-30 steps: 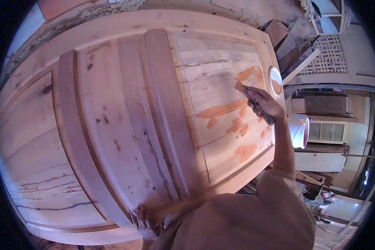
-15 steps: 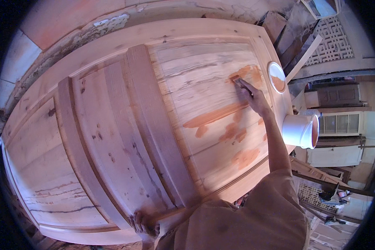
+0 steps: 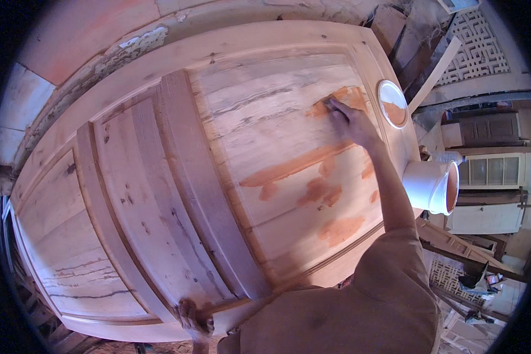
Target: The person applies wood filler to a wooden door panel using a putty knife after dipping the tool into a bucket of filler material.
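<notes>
A large panelled wooden door [image 3: 180, 171] lies in front of me. Over its right panel, my right hand [image 3: 351, 123] is closed around a small putty knife [image 3: 329, 103], mostly hidden by the fingers. Its end presses into a patch of orange-brown paste [image 3: 352, 94] near the panel's far right corner. Below that, a long streak of the same paste [image 3: 295, 167] and several blotches mark the bare wood. My left hand [image 3: 193, 318] rests on the door's near edge, fingers loosely bent and apart, holding nothing.
A white tub [image 3: 429, 186] with paste inside stands at the door's right end. Near it, a round lid [image 3: 392, 104] smeared with paste lies on the frame. Lattice panels [image 3: 472, 47], boards and old window frames are stacked to the right. A stained wall [image 3: 94, 35] runs behind.
My right hand and the putty knife have shifted slightly left and farther away across the upper patch, which now spreads farther left. My left hand stays on the near edge.
</notes>
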Demonstrator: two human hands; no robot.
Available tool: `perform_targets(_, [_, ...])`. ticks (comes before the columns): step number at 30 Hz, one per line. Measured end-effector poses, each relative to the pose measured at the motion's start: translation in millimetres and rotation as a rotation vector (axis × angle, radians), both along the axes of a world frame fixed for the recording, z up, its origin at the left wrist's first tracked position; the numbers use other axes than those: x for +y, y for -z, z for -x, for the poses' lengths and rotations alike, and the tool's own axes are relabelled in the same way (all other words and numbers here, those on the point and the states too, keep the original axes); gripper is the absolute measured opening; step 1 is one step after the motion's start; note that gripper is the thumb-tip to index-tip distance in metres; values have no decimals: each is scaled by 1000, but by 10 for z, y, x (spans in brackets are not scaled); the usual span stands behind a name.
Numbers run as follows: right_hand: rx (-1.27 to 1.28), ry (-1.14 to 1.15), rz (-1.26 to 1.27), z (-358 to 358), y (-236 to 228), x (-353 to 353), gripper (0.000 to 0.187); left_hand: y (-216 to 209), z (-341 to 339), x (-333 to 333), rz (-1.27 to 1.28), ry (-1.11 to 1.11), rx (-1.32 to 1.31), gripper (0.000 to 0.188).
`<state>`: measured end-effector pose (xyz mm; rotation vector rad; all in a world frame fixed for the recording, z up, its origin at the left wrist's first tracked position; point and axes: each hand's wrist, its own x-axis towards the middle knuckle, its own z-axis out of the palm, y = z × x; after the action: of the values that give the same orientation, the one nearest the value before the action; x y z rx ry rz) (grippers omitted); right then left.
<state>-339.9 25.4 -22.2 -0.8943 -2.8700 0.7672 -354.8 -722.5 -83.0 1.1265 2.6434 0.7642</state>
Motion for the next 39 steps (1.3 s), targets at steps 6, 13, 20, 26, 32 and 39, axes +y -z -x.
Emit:
perform_targets(6, [113,-33,-53,-231,176,96,43,-120,59,124,63,-25,-16,64])
perform_targets(13, [-79,200,-113,-175,304,174,41,-32,42,68,26,-20,-14,62])
perform_targets(20, [21,59,-93,-222,171,344,39,-56,49,77,13,-4,13,62])
perform_targets(26, [-82,72,-184,-334,161,378,37,-15,62,49,36,-24,-15,65])
perform_targets(32, [-313,301,174,42,-530,469,41,-48,64,97,9,-45,-11,65])
perform_targets(39, [-658,159,86,514,-138,996,39,-115,82,178,14,-59,-19,67])
